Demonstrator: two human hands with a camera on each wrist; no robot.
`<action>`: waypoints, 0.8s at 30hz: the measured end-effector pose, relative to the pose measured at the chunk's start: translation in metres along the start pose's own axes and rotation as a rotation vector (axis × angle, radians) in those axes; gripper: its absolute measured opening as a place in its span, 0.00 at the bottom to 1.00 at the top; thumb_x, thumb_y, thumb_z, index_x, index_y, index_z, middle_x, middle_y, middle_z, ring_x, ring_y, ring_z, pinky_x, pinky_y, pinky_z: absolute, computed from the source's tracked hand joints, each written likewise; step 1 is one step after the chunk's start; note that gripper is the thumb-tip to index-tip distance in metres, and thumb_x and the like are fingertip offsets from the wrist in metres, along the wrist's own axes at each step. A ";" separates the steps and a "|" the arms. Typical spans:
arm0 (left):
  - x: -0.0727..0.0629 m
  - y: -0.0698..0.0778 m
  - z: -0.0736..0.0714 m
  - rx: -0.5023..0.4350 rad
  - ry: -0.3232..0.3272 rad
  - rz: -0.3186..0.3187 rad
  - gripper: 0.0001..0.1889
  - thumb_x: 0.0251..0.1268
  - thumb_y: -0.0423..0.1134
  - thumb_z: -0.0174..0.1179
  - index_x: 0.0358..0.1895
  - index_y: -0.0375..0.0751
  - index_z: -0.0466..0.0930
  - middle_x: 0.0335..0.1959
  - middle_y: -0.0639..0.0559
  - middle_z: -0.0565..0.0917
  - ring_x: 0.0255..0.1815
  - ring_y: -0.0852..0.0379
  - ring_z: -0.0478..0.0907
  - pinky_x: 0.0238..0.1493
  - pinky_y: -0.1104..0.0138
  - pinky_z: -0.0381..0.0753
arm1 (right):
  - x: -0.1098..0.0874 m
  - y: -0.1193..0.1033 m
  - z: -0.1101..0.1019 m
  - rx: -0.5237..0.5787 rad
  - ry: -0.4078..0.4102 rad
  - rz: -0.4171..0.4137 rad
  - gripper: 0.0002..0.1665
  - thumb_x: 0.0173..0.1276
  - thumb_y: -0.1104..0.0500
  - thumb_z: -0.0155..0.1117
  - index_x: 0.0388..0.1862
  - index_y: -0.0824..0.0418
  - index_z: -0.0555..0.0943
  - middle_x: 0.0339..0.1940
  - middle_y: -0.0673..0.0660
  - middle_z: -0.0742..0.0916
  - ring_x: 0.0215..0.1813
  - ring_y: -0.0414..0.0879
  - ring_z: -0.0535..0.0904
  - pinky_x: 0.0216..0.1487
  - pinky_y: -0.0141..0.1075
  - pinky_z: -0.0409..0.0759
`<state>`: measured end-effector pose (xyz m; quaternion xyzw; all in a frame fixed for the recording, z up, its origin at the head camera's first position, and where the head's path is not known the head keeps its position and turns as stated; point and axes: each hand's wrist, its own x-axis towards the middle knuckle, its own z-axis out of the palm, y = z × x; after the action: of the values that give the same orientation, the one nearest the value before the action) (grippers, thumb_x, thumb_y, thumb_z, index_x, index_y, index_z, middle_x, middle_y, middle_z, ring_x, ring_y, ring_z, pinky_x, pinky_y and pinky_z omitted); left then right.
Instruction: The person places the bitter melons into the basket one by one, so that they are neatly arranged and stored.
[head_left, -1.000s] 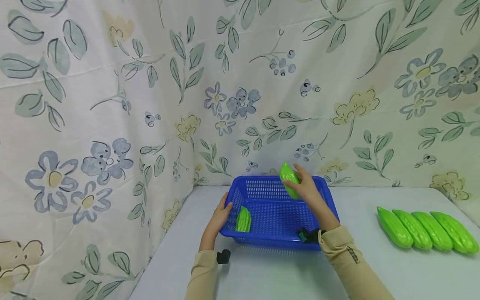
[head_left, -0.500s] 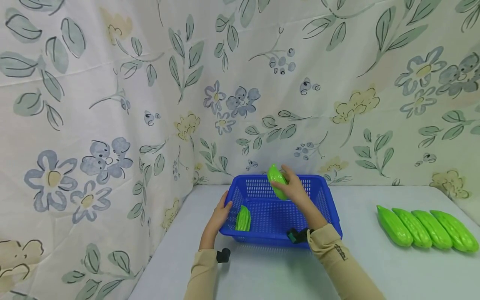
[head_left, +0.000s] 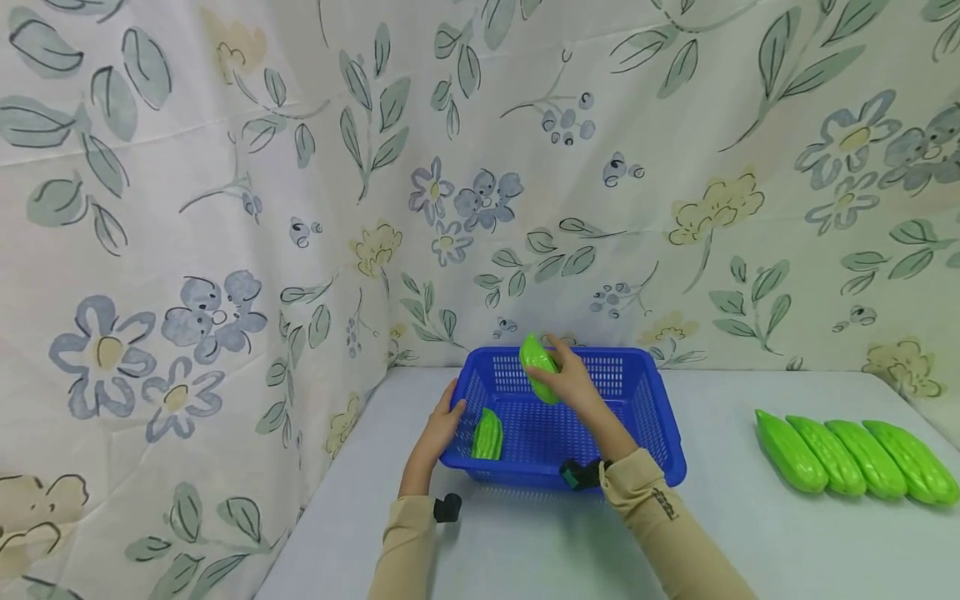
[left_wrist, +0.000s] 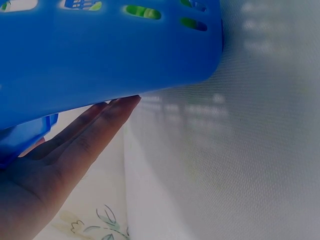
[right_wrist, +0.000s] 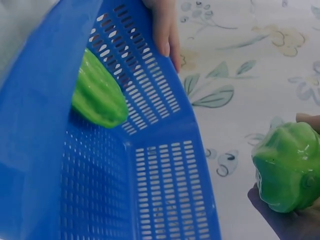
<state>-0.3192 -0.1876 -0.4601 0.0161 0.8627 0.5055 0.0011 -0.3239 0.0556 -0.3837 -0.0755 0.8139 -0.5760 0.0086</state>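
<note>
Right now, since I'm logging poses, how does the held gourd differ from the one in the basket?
The held gourd is gripped by the right hand; no hand touches the other gourd. The held gourd is raised; the other gourd lies low in the basket. In the head view, the held gourd slants up-left; the other gourd points mostly straight away. Both are green with tapered tips.

We see two arms reaching forward, each sleeve ending short of the wrist. The left forearm [head_left: 415, 483] rises steeply to the left grip [head_left: 439, 427], a bare hand with nearly straight fingers [left_wrist: 97, 135] close together and the thumb apart. The right forearm [head_left: 617, 435] slants forward and leftward; we find the right grip [head_left: 567, 380] raised, thumb and fingers curved in a hold.
</note>
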 end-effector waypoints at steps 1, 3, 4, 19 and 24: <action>0.000 0.000 0.000 0.002 0.000 0.003 0.30 0.79 0.43 0.40 0.79 0.42 0.45 0.78 0.35 0.53 0.78 0.31 0.48 0.74 0.36 0.50 | 0.000 0.000 0.001 0.007 -0.002 0.003 0.47 0.70 0.54 0.62 0.80 0.58 0.48 0.75 0.67 0.68 0.72 0.64 0.68 0.65 0.56 0.74; 0.001 0.000 0.000 -0.003 0.001 0.003 0.31 0.79 0.44 0.41 0.79 0.43 0.45 0.78 0.35 0.53 0.78 0.32 0.48 0.74 0.36 0.50 | 0.000 0.001 0.004 0.010 -0.006 -0.004 0.48 0.70 0.55 0.62 0.80 0.58 0.47 0.74 0.68 0.68 0.71 0.65 0.69 0.65 0.55 0.75; 0.002 0.000 0.000 -0.006 0.001 0.003 0.31 0.79 0.44 0.41 0.79 0.43 0.45 0.79 0.36 0.53 0.79 0.32 0.48 0.74 0.37 0.50 | 0.000 0.001 0.006 0.014 -0.006 -0.005 0.48 0.70 0.55 0.63 0.80 0.58 0.47 0.74 0.68 0.68 0.71 0.65 0.70 0.65 0.55 0.75; 0.002 -0.001 0.000 -0.010 0.006 0.011 0.30 0.79 0.43 0.41 0.79 0.42 0.46 0.78 0.34 0.54 0.78 0.31 0.49 0.73 0.35 0.51 | 0.002 0.004 0.022 0.004 -0.012 -0.005 0.48 0.69 0.55 0.64 0.80 0.61 0.49 0.73 0.70 0.68 0.70 0.65 0.70 0.64 0.55 0.76; 0.002 -0.002 0.000 -0.014 0.006 0.005 0.30 0.79 0.43 0.41 0.79 0.42 0.46 0.78 0.35 0.53 0.78 0.31 0.48 0.73 0.35 0.50 | 0.002 0.004 0.026 -0.018 -0.025 0.021 0.49 0.68 0.54 0.64 0.79 0.62 0.49 0.73 0.70 0.68 0.70 0.66 0.70 0.63 0.55 0.77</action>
<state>-0.3210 -0.1883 -0.4614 0.0167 0.8590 0.5117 -0.0025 -0.3238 0.0321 -0.3965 -0.0742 0.8196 -0.5676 0.0243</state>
